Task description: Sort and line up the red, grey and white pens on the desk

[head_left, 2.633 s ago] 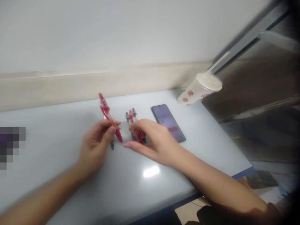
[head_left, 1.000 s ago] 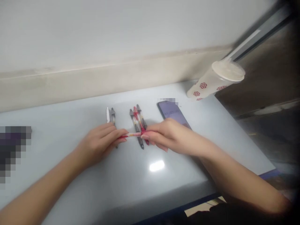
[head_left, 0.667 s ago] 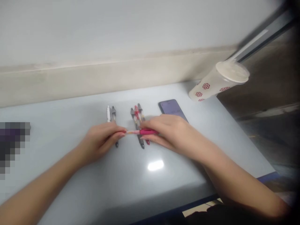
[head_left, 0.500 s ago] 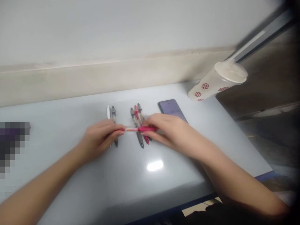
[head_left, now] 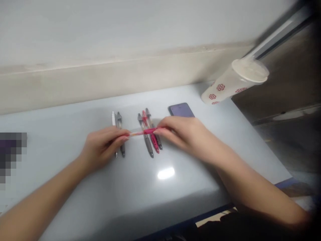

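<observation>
A pink and clear pen [head_left: 148,131] is stretched crosswise between my two hands. My left hand [head_left: 104,144] pinches its clear end, while my right hand [head_left: 184,135] grips the pink end. Beneath it on the table, a grey pen [head_left: 148,144], a red pen [head_left: 154,142] and another dark pen [head_left: 148,113] lie side by side. Partly covered by my left hand are a white pen [head_left: 113,117] and a dark grey pen [head_left: 119,118].
Behind my right hand lies a phone [head_left: 181,109], partly hidden. A tall white cup [head_left: 227,83] with red patterns stands at the table's back right, near the wall [head_left: 100,80]. A pixelated dark object [head_left: 11,147] is at the far left.
My right hand has shifted slightly along the pink pen, so less of the pink end shows beyond its fingertips. Both hands appear a little higher and further left in the view.
</observation>
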Action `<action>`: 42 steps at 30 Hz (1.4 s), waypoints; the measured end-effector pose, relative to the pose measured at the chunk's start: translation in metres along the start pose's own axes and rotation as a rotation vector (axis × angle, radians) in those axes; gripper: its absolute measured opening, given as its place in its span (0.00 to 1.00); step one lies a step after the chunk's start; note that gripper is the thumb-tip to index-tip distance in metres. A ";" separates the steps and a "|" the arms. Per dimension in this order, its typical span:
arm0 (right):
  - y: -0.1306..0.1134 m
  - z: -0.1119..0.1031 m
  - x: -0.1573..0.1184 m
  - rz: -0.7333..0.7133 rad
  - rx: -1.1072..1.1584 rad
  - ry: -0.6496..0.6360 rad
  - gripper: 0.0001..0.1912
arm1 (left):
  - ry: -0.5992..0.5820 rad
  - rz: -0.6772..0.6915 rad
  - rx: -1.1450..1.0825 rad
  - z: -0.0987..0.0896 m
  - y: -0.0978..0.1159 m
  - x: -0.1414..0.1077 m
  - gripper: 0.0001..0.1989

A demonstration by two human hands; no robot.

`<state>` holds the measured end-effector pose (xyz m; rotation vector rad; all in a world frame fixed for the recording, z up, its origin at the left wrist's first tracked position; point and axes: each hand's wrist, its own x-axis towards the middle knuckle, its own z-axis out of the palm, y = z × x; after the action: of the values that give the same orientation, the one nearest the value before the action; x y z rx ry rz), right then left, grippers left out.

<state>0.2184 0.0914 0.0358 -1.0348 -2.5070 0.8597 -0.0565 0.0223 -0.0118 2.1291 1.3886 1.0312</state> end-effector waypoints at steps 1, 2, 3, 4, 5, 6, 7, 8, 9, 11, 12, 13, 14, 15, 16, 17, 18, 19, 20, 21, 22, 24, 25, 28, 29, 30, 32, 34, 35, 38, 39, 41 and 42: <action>0.000 0.000 0.000 -0.016 0.002 0.028 0.19 | -0.003 -0.013 0.004 -0.001 0.000 0.000 0.12; 0.000 0.000 0.000 -0.024 0.005 0.051 0.19 | -0.001 -0.029 0.008 -0.001 0.001 0.000 0.12; 0.000 0.000 0.001 -0.022 0.008 0.064 0.18 | -0.001 -0.044 0.009 -0.002 0.001 0.000 0.12; 0.000 0.000 0.001 -0.013 0.010 0.069 0.19 | 0.001 -0.052 0.008 -0.002 0.001 -0.001 0.12; 0.000 0.000 0.001 -0.002 0.011 0.068 0.19 | 0.003 -0.054 0.007 -0.002 0.002 -0.001 0.12; 0.000 -0.001 0.001 0.002 0.014 0.067 0.20 | 0.008 -0.055 0.006 -0.003 0.002 -0.002 0.12; 0.000 -0.001 0.000 -0.007 0.021 0.076 0.20 | 0.016 -0.060 0.011 -0.003 0.002 -0.002 0.12; 0.001 -0.001 0.000 -0.028 0.035 0.096 0.19 | 0.026 -0.076 0.019 -0.003 0.002 -0.002 0.12; 0.001 -0.001 0.000 -0.055 0.054 0.123 0.16 | 0.034 -0.099 0.028 -0.003 0.001 -0.003 0.12; 0.002 -0.001 -0.001 -0.098 0.112 0.170 0.13 | 0.044 -0.147 0.035 -0.002 0.002 -0.003 0.12; 0.003 -0.001 -0.001 -0.101 0.144 0.185 0.13 | 0.045 -0.159 0.034 -0.002 0.002 -0.003 0.12; 0.003 0.000 0.000 -0.090 0.175 0.191 0.14 | 0.042 -0.164 0.033 -0.002 0.002 -0.003 0.12; 0.004 0.000 0.001 -0.071 0.203 0.196 0.14 | 0.040 -0.161 0.031 -0.002 0.003 -0.003 0.12; 0.004 0.001 0.002 -0.051 0.229 0.201 0.13 | 0.041 -0.155 0.032 -0.002 0.003 -0.003 0.12; 0.004 0.001 0.003 -0.038 0.257 0.211 0.12 | 0.042 -0.148 0.034 -0.002 0.003 -0.002 0.12; 0.004 0.001 0.004 -0.036 0.291 0.226 0.11 | 0.043 -0.143 0.038 -0.002 0.003 -0.002 0.12; 0.004 0.001 0.005 -0.046 0.338 0.243 0.10 | 0.044 -0.138 0.040 -0.002 0.002 -0.002 0.12; 0.004 0.000 0.005 -0.059 0.401 0.256 0.10 | 0.046 -0.133 0.039 -0.002 0.002 -0.002 0.11; 0.004 0.000 0.006 -0.069 0.476 0.255 0.09 | 0.044 -0.129 0.031 -0.002 0.001 -0.002 0.11; 0.004 0.000 0.006 -0.070 0.556 0.241 0.09 | 0.039 -0.122 0.015 -0.002 0.001 -0.002 0.11; 0.005 0.000 0.006 -0.058 0.631 0.219 0.10 | 0.034 -0.111 -0.004 -0.001 0.001 -0.001 0.11; 0.006 0.001 0.007 -0.015 0.745 0.183 0.11 | 0.028 -0.084 -0.038 -0.001 0.000 -0.001 0.11; 0.007 0.003 0.007 0.005 0.777 0.188 0.12 | 0.029 -0.074 -0.044 0.000 -0.001 -0.001 0.11; 0.008 0.006 0.008 0.056 0.778 0.294 0.13 | 0.042 -0.061 -0.037 0.001 -0.001 -0.001 0.10; 0.008 0.007 0.009 0.069 0.753 0.344 0.13 | 0.043 -0.059 -0.031 0.001 -0.001 -0.001 0.10; 0.007 0.007 0.008 0.079 0.722 0.394 0.13 | 0.045 -0.055 -0.026 0.001 -0.001 -0.001 0.10; 0.006 0.008 0.007 0.094 0.658 0.483 0.15 | 0.052 -0.055 -0.015 0.002 -0.001 -0.002 0.10; 0.006 0.008 0.006 0.109 0.598 0.547 0.15 | 0.069 -0.070 -0.009 0.002 -0.001 -0.002 0.10; 0.006 0.007 0.005 0.115 0.567 0.571 0.15 | 0.079 -0.078 -0.011 0.003 -0.001 -0.003 0.10; 0.009 0.006 0.005 0.104 0.487 0.620 0.13 | 0.093 -0.098 -0.024 0.004 -0.002 -0.003 0.11; 0.009 0.006 0.005 0.096 0.474 0.628 0.13 | 0.095 -0.102 -0.027 0.004 -0.002 -0.003 0.11; 0.011 0.005 0.006 0.093 0.478 0.625 0.12 | 0.099 -0.114 -0.030 0.004 -0.002 -0.003 0.11; 0.012 0.004 0.007 0.093 0.491 0.621 0.12 | 0.101 -0.120 -0.030 0.004 -0.002 -0.003 0.12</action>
<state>0.2181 0.1010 0.0255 -1.0437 -1.6419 0.9342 -0.0551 0.0203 -0.0168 1.9710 1.5179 1.1178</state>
